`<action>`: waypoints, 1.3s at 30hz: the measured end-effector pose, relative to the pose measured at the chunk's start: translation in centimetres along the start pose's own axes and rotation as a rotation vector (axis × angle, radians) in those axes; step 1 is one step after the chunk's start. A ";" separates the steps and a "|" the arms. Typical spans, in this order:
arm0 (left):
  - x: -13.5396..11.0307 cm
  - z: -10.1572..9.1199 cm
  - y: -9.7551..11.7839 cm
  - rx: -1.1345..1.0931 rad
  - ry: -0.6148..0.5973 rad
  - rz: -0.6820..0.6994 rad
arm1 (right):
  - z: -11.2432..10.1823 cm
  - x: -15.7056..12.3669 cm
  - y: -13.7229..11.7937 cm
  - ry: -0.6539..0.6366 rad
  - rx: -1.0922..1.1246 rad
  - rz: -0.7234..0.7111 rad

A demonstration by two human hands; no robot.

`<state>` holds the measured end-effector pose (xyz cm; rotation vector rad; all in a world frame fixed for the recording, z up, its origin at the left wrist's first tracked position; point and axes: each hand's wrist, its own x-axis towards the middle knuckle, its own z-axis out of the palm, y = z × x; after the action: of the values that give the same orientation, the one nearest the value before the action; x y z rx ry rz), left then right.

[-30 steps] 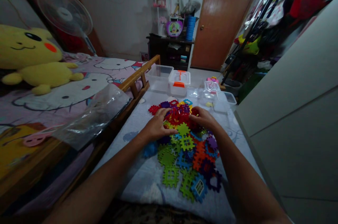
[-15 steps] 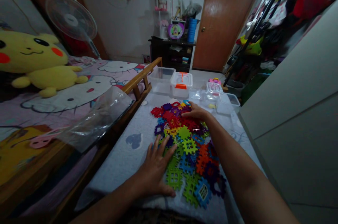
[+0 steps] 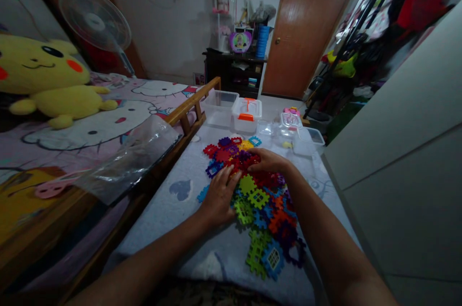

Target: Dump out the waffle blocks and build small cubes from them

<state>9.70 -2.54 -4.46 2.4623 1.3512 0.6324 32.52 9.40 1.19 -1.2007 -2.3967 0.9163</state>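
A heap of interlocking plastic blocks lies spread on the cloth-covered table, in red, green, blue, purple, orange and yellow. My left hand (image 3: 221, 196) rests on the left side of the heap with its fingers stretched forward, beside a green block (image 3: 244, 211). Over the red blocks (image 3: 236, 164) at the heap's far part is my right hand (image 3: 269, 160), palm down, fingers reaching left and not closed round a block. Nearest me are a blue window block (image 3: 273, 259) and a green block (image 3: 257, 250). Some blocks are covered by my hands.
Behind the heap stand a clear open bin (image 3: 221, 108), a lidded box with orange clasps (image 3: 247, 114) and smaller clear containers (image 3: 306, 141). A wooden bed rail (image 3: 186, 121) borders the table's left side. A white cabinet (image 3: 404, 152) is on the right.
My left hand has moved forward along the heap, and a green block near it has shifted forward too. My right hand has drawn slightly back toward me.
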 end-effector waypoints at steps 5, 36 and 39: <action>1.4 -0.6 -1.3 -0.047 0.122 -0.051 | -0.1 -2.3 -1.8 -0.045 0.058 -0.139; 1.4 0.7 6.7 -0.070 -0.145 0.304 | 7.3 -16.3 -0.7 0.462 0.259 0.176; 2.5 0.9 6.9 -0.139 -0.094 0.285 | 6.8 -15.5 -0.7 0.522 0.423 0.216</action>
<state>16.43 -4.12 -1.70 2.5545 0.8978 0.6383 37.86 -6.09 -3.23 -1.3379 -1.5975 0.9619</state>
